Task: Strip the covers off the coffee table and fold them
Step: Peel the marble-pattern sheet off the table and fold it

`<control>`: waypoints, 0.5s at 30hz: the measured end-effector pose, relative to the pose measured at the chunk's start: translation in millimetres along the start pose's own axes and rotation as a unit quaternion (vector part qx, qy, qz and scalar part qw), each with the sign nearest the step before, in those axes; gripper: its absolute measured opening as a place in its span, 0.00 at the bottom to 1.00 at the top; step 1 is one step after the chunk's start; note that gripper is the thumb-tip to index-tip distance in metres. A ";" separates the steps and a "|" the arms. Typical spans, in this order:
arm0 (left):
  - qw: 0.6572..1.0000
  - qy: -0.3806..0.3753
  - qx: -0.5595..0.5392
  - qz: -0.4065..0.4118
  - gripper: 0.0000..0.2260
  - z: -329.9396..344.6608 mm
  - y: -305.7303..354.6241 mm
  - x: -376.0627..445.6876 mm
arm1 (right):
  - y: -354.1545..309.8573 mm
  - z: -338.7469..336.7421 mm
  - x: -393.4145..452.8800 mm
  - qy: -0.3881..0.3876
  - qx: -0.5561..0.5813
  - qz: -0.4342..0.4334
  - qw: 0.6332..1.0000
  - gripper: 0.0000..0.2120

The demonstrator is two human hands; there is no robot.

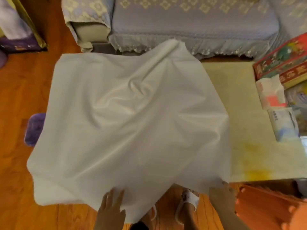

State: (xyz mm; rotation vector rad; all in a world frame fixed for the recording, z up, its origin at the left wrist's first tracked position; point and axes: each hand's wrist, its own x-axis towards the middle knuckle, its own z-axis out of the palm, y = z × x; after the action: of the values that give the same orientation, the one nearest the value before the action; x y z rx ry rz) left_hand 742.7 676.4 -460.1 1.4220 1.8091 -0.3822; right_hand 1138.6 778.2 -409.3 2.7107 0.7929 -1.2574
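- The white cover [126,117] lies rumpled over the left part of the coffee table [245,130], its near edge hanging off.
- The left hand [111,208] rests flat on that edge, fingers spread apart.
- The right hand [222,195] pinches the cover's near right corner.
- Tissue packs [270,93] sit at the table's right side.

Large characters on the red box [282,63] and print on the tissue pack [282,123] are too blurred to read

Pale worktop [240,113], yellow stain near its front right corner. White cover [126,117] rumpled over its left and middle, hanging off left and front edges. Tissue packs [272,95] and red boxes [282,63] along right edge. Wood floor [21,97] below.
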 end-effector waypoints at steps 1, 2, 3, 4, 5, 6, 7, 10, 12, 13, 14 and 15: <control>1.000 -0.012 0.009 -0.007 0.48 -1.9 1.5 -8.5 | 5.3 1.5 -1.9 0.008 0.055 0.021 0.998 0.24; 0.999 -0.025 0.008 -0.023 0.51 -7.6 2.0 -17.9 | 11.4 4.6 0.2 0.017 0.097 0.043 0.994 0.23; 0.999 -0.022 0.016 -0.046 0.47 -12.8 3.4 -25.5 | 14.9 5.3 -2.7 0.020 0.145 0.078 0.986 0.24; 0.998 -0.027 0.014 -0.055 0.40 -16.2 8.3 -28.2 | 23.5 9.0 1.0 0.017 0.193 0.113 0.975 0.25; 0.996 -0.041 -0.022 -0.073 0.35 -20.1 11.5 -30.9 | 30.9 12.3 0.5 0.009 0.247 0.139 0.959 0.27; 0.993 -0.061 -0.046 -0.090 0.31 -23.5 16.5 -34.5 | 37.1 14.2 -1.5 0.006 0.282 0.142 0.949 0.28; 0.990 -0.077 -0.061 -0.100 0.29 -26.1 21.6 -38.1 | 38.4 13.7 -6.1 0.009 0.289 0.137 0.947 0.27; 0.977 -0.093 -0.138 -0.130 0.21 -34.2 51.5 -58.9 | 30.1 -4.3 -25.3 0.039 0.310 0.087 0.946 0.21; 0.950 -0.108 -0.239 -0.168 0.16 -35.9 80.6 -76.7 | 13.3 -31.8 -51.4 0.037 0.293 0.057 0.954 0.17; 0.926 -0.118 -0.306 -0.184 0.14 -38.8 99.8 -89.1 | 4.3 -52.4 -66.2 0.047 0.290 0.028 0.956 0.15; 0.899 -0.129 -0.372 -0.190 0.11 -43.1 120.8 -103.4 | -4.5 -76.1 -83.6 0.056 0.303 -0.020 0.951 0.13; 0.866 -0.135 -0.441 -0.194 0.09 -46.9 142.5 -118.5 | -13.9 -104.5 -101.8 0.064 0.323 -0.076 0.941 0.10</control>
State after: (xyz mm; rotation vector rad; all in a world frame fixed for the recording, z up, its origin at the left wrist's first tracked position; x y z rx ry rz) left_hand 862.4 673.1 -311.0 0.3465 1.6773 0.0720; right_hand 1150.4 772.9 -263.3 3.3209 0.7046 -1.6280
